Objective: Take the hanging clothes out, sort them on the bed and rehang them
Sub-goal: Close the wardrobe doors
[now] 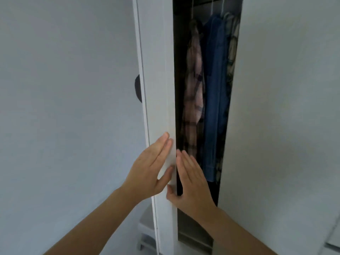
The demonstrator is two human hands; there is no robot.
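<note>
The door edge (161, 89) hides most of a dark knob (138, 88) at nine o'clock. The hanging clothes (213, 100) are blurred; their hangers are cut off at twelve o'clock.

**White doors, dark closet, bright clothes**

The wardrobe door (158, 89) is white, and the other door (285, 107) on the right is a pale grey-white. The inside of the wardrobe (179, 70) is dark, almost black. One hanging shirt (194, 100) is pink and cream with dark lines that cross like a check. Next to it is a plain blue shirt (215, 100). The last piece of clothing (232, 57) is pale green with dark marks. A round black knob (138, 88) shows on the door.
</note>
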